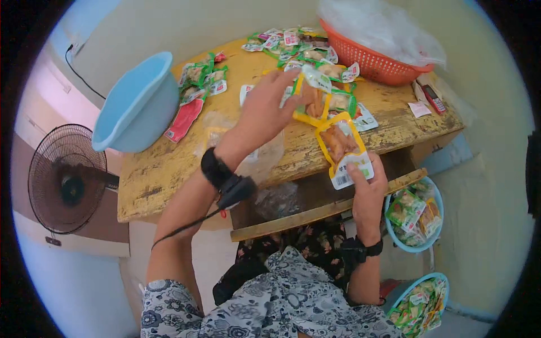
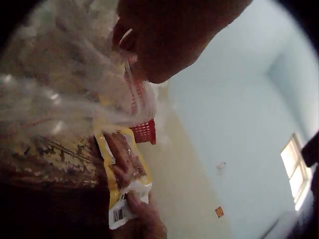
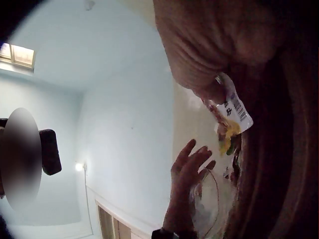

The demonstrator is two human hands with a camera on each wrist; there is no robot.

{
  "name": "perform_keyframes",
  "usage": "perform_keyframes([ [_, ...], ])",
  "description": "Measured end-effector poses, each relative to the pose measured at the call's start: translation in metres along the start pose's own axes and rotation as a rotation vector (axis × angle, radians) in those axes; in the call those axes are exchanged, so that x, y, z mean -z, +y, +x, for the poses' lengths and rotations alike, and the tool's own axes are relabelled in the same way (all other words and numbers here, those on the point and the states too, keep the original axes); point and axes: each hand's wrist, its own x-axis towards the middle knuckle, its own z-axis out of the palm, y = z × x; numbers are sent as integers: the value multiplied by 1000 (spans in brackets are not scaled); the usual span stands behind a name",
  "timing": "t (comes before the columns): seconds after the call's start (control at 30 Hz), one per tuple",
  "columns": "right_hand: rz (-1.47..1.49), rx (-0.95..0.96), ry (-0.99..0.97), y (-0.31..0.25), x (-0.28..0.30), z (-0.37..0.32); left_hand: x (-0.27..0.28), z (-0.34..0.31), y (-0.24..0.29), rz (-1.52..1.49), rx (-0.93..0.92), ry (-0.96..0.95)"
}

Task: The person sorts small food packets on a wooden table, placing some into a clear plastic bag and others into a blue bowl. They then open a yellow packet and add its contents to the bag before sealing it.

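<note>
Item: yellow packet [image 1: 341, 147], vacuum-sealed snack, held in the air just off the front edge of the desk [image 1: 169, 169].

R/H: right hand [image 1: 366, 188] pinches the packet's lower white-label end, thumb on top. Grip confirmed in the left wrist view, fingers [image 2: 142, 209] on the label strip.

L/H: left hand [image 1: 265, 110] is over the desk with its fingertips at a second packet [image 1: 313, 98] (yellow-edged, tilted up). Pinched or only touched: cannot tell. The right wrist view shows the fingers [image 3: 192, 159] fairly spread.

Handling, est.: light, with thin slick film. The body is bulged, lumpy and prob. soft, so squeezing there risks crushing the contents. Best hold is the flat sealed ends, as the right hand has it. A one-end pinch lets it swing and may slip.

Nearby: loose packets across the desk, a clear bag [image 1: 265, 155], a blue bowl [image 1: 138, 104], an orange basket [image 1: 372, 65].
</note>
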Motion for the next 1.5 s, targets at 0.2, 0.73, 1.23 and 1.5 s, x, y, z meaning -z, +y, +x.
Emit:
perform_keyframes([
  [0.2, 88, -23, 42, -5, 5, -2, 48, -42, 45, 249, 66, 84],
  [0.73, 189, -78, 13, -12, -1, -12, 33, -118, 82, 60, 270, 149],
  [1.23, 138, -154, -110, -20, -21, -35, 48, -154, 86, 154, 266, 177],
  [1.5, 134, -203, -142, -17, -21, -36, 41, -161, 77, 171, 292, 283],
])
